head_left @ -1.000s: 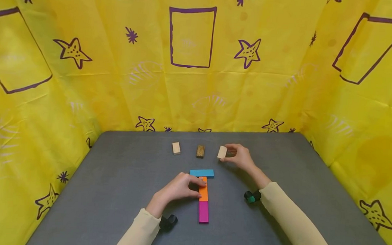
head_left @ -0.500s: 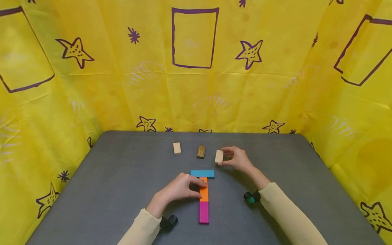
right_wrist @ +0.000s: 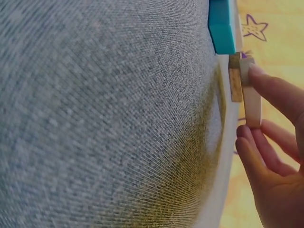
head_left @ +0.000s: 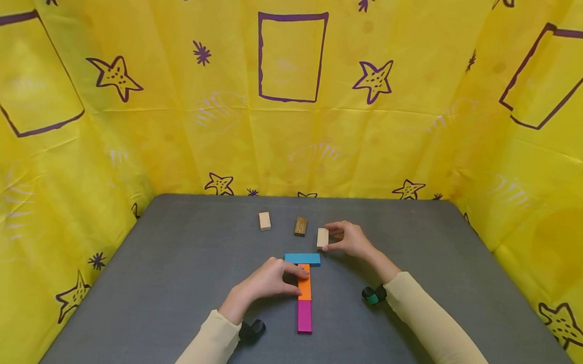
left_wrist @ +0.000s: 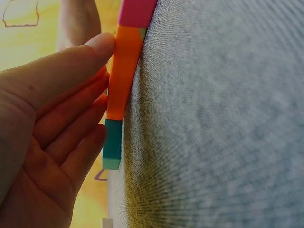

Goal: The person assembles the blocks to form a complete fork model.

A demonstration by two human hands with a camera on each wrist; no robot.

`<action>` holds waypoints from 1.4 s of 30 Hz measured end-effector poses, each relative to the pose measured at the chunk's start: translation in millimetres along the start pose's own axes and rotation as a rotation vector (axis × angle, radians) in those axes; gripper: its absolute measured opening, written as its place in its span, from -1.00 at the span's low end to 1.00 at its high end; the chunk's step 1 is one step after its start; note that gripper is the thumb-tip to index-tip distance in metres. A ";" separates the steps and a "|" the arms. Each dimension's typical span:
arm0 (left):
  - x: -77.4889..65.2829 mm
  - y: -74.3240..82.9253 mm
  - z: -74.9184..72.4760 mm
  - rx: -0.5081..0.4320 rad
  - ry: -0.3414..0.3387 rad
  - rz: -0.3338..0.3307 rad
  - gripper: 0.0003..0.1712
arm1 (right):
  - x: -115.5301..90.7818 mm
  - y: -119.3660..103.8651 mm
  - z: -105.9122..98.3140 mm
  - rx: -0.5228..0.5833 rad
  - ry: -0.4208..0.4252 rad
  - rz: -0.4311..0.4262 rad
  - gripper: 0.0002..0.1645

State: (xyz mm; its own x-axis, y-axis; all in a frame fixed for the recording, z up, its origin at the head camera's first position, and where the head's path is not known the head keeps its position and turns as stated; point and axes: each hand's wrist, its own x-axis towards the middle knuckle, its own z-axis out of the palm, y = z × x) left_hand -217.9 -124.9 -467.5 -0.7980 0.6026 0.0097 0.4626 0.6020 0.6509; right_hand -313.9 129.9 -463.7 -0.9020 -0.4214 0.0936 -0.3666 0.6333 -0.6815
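Note:
My left hand [head_left: 267, 282] rests its thumb and fingertips on top of the orange block [head_left: 304, 286]. This block lies lengthwise between a magenta block [head_left: 305, 317] and a blue block [head_left: 302, 258] set crosswise, making a T on the table. In the left wrist view the fingers [left_wrist: 71, 111] look fairly straight along the orange block [left_wrist: 124, 71]. My right hand [head_left: 353, 241] pinches a pale wooden block [head_left: 322, 238] by its ends between thumb and fingers. The right wrist view shows this pale block [right_wrist: 251, 97] off the table, past the blue block [right_wrist: 222, 26].
Toward the back of the grey table [head_left: 196, 265] lie another pale wooden block [head_left: 265, 220] and a dark brown wooden block [head_left: 301, 226]. A yellow patterned cloth [head_left: 294, 132] hangs behind the table and along both sides.
My right hand has brought the pale block left and nearer, toward the right end of the blue block. The left hand has stayed on the orange block.

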 end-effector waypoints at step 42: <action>-0.3 -2.6 1.1 -0.004 0.000 0.038 -0.58 | -1.1 4.7 10.1 0.000 -0.085 -0.011 -0.25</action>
State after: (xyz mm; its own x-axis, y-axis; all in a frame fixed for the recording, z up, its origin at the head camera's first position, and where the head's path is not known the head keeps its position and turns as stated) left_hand -218.4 -126.0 -470.0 -0.7799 0.6250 0.0344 0.4909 0.5765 0.6532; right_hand -312.3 126.8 -474.3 -0.8755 -0.4816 0.0392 -0.3762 0.6284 -0.6808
